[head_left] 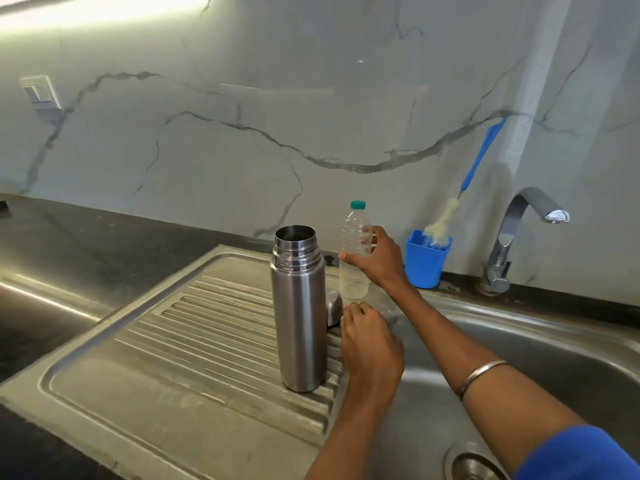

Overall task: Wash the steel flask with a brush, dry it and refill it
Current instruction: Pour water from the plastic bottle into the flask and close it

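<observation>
The steel flask (299, 310) stands upright and uncapped on the ribbed draining board (173, 327) of the sink, its cap (333, 308) lying just behind it, while the brush (450, 216) sits head-down in the blue cup (426, 261) by the tap (519, 237) — so washing looks finished or not yet begun, I cannot tell which. The right hand (375, 258) has its grip curled round a small capped plastic bottle (354, 251) holding a little water — likely the refill step. The left hand (370, 344) rests beside the flask near the cap, fingers loosely bent, pinching nothing visible.
</observation>
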